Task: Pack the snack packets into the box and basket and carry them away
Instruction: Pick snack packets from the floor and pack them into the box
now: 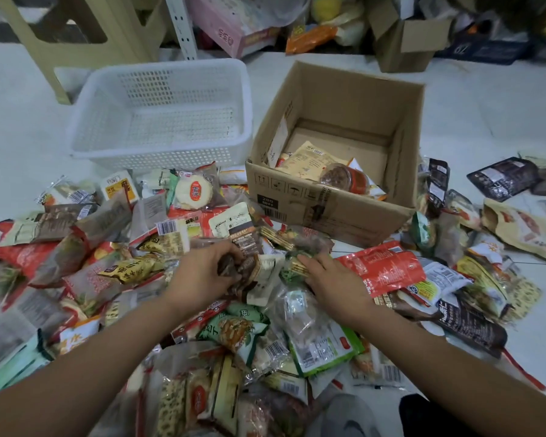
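Observation:
A wide heap of snack packets (183, 234) covers the floor in front of me. Behind it on the left stands a white plastic basket (89, 134) with nothing in it. To its right an open cardboard box (328, 209) holds a few packets in its near corner. My left hand (202, 272) is closed on a brown and white packet (252, 269) at the middle of the heap. My right hand (331, 282) lies flat on a green packet (292, 269) beside it, fingers curled onto it.
A beige plastic stool (85, 36) stands behind the basket. Along the back are a pink box (230, 29), an orange packet (309, 37) and a second cardboard box (404, 42). More dark packets (501, 178) lie right of the open box. White floor shows at both sides.

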